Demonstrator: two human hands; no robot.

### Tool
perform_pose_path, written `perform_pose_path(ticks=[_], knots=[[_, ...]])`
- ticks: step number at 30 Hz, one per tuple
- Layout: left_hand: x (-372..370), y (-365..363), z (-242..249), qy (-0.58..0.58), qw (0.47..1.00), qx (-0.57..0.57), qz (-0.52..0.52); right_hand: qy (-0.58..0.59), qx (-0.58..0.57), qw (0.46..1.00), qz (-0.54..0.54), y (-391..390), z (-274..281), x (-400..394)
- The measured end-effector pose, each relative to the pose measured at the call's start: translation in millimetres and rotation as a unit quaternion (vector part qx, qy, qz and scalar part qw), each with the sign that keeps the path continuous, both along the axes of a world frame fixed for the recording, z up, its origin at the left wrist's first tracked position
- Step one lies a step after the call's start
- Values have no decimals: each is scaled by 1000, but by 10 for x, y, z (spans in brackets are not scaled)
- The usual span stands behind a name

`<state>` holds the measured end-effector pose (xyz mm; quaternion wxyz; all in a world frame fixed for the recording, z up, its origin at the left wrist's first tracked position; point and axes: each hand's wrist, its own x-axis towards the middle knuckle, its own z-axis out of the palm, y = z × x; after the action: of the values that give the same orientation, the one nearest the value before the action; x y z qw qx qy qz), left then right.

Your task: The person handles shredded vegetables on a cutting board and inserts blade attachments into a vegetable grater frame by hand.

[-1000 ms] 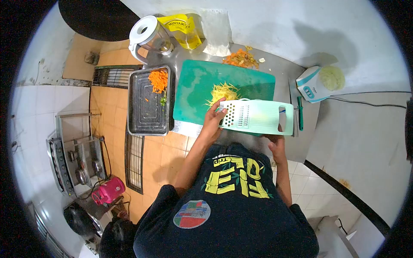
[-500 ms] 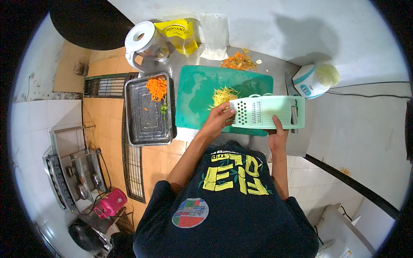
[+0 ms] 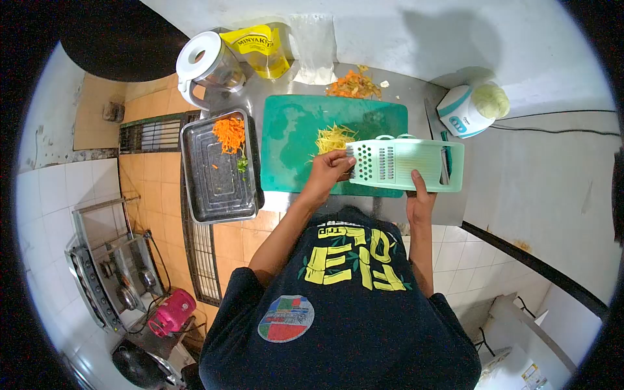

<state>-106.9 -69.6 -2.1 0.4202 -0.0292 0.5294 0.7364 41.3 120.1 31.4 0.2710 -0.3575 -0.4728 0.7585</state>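
A pale green grater (image 3: 406, 165) is held level over the right front part of the green cutting board (image 3: 279, 136). My left hand (image 3: 330, 174) pinches its left end, thumb and fingers at the serrated edge. Around the right part of its near side is my right hand (image 3: 420, 198), the thumb on top and the fingers hidden beneath. Yellow shreds (image 3: 334, 138) lie on the board just behind my left hand. To the left, a metal tray (image 3: 214, 188) bears orange shreds (image 3: 229, 134) and a few green pieces (image 3: 242, 164).
Behind the board are orange peelings (image 3: 354, 84), a clear bag (image 3: 315, 52), a yellow pouch (image 3: 263, 52) and a white-lidded pitcher (image 3: 201, 58). A white scale (image 3: 463, 114) with a round pale green vegetable (image 3: 491, 102) stands at the back right, beside a knife.
The whole view has shifted slightly. Both hands keep their hold on the grater, which has moved a little to the right relative to the board.
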Motion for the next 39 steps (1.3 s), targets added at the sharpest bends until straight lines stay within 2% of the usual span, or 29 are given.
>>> perform_pose_path(ticks=[2,6,8,11,12,15,16,19,20,23,26,29,32,35,38,39], knots=[[-8,8,-36,22,1000,-13,-8,-7,37,999,0,15,-38,5],[-39,4,-149,41,998,-25,29,-52,211,976,-29,207,-127,14],[-56,-38,-150,41,998,-23,51,-102,319,942,-18,268,59,-42],[-95,-65,-159,38,997,-16,70,-186,457,869,34,453,-163,-24],[-95,-62,-162,36,996,-15,76,-208,502,838,37,392,-28,-97],[-84,-55,-138,58,995,-23,74,-197,446,868,89,314,56,-193],[-76,-63,-143,61,995,-26,71,-229,487,838,83,284,60,-244],[-74,-88,-152,71,995,-46,62,-229,524,815,93,252,-125,-341],[-74,-97,-152,73,994,-60,59,-163,453,871,100,259,-163,-376],[-63,-114,-114,80,992,-76,60,-197,574,792,69,306,-230,-351],[-74,-143,-167,96,991,-86,48,-174,585,789,69,305,-175,-367],[-66,-118,-191,106,991,-78,37,-210,580,781,97,336,-116,-375],[-55,-77,-152,110,991,-71,33,-170,564,806,58,293,-60,-397],[-38,-70,-196,118,990,-64,31,-193,547,809,93,309,-28,-399],[-35,-60,-236,137,988,-69,29,-154,494,853,70,326,-63,-414],[-35,-55,-250,145,986,-73,30,-162,499,848,69,323,-44,-415]])
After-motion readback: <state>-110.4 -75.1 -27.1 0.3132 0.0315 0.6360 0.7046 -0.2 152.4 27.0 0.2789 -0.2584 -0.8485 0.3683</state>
